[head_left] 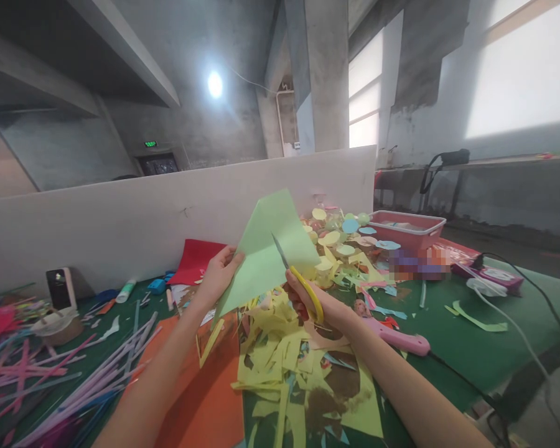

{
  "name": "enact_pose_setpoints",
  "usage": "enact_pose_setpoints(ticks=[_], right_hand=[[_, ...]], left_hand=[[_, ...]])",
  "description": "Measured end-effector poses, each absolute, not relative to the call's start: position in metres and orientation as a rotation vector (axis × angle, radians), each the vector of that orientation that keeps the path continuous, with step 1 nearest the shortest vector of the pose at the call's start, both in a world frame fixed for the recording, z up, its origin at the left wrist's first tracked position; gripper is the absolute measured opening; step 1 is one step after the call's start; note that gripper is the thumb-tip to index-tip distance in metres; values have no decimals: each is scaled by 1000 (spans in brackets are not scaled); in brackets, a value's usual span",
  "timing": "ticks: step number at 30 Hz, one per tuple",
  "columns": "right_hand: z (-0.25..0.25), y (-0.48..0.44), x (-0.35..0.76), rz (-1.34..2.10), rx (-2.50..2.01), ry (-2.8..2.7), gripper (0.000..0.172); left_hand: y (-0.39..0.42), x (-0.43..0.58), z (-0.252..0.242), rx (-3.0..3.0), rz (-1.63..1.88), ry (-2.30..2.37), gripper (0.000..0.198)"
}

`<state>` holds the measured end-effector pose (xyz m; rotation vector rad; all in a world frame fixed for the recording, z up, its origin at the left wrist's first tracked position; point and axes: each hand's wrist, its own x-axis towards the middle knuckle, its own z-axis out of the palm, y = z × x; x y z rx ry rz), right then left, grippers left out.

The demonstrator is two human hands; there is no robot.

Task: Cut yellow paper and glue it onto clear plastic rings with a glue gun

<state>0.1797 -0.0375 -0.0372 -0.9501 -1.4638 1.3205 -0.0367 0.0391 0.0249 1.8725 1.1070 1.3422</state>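
Observation:
A light green sheet of paper (266,249) is raised above the table, pinched along its left edge by my left hand (221,274). My right hand (310,302) grips a pair of scissors (308,289) with yellow handles. Their blade points up and to the left, lying against the sheet's right part in this view; whether it is cutting there I cannot tell. Beneath both hands lies a pile of yellow-green paper scraps (280,330). An orange sheet (205,392) lies under my left forearm.
Paper discs (329,238) heap up behind my right hand, near a pink basket (408,230). A pink glue gun (396,336) with a black cord lies to the right. Purple strips (93,386) and a phone (61,289) are at left. A white panel (121,218) stands behind.

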Motion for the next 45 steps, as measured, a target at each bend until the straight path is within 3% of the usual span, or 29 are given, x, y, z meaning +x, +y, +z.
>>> enact_pose_setpoints(ticks=[8, 24, 45], right_hand=[[-56, -15, 175, 1311, -963, -1405, 57], [-45, -19, 180, 1175, -1036, -1410, 56], [-26, -45, 185, 1091, -1064, -1460, 40]], left_hand=[[33, -32, 24, 1863, 1355, 1108, 48], [31, -22, 23, 1872, 1284, 1071, 44], [24, -21, 24, 1863, 1153, 1062, 38]])
